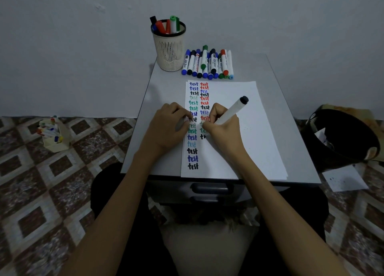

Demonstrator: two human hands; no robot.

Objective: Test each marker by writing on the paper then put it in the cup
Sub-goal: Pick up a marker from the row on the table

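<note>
A white paper sheet (239, 134) lies on the small grey table (164, 88), with two columns of the word "test" in several colours. My right hand (223, 128) grips a white marker with a black end (230, 111), its tip down on the paper at a half-written black word in the second column. My left hand (168, 126) rests on the paper's left edge with fingers curled; a marker cap may be inside them, I cannot tell. A beige mesh cup (169, 49) at the table's far left holds several markers. A row of loose markers (207, 65) lies beside it.
On the floor to the left stands a small beige box of markers (55, 135). A black bin (340, 138) stands on the floor at the right, with a stained sheet of paper (347, 179) beside it. The table has drawers with handles (212, 187) facing me.
</note>
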